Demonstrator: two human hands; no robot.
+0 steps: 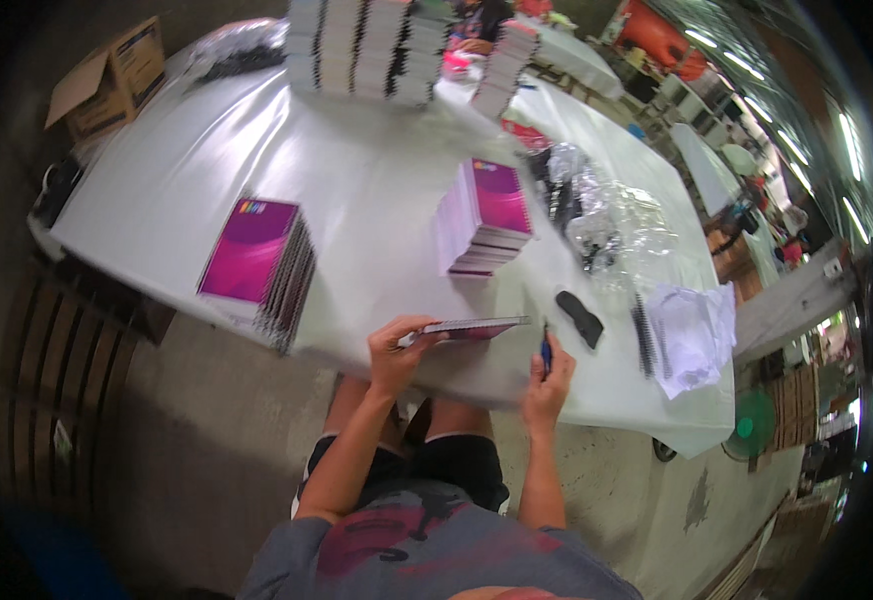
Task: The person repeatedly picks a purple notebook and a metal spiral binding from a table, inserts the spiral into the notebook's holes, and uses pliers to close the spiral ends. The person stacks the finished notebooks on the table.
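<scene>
Left hand (397, 345) was pinching a thin magenta notebook (472, 327) by its near edge, holding it flat just over the table (377, 170) edge. Right hand (549, 385) was curled around a dark blue pen (546, 352), upright. Glossy white sheet on the table, two spiral-bound stacks (262, 265) behind, crinkly clear plastic (612, 225) to the right, small black thing (580, 318) close by.

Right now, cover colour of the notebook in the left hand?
Magenta-pink, seen nearly edge-on: notebook, left hand. Head view, the only one.

notebook stack (257, 262) left on table (377, 180), second stack (485, 218) right
</scene>
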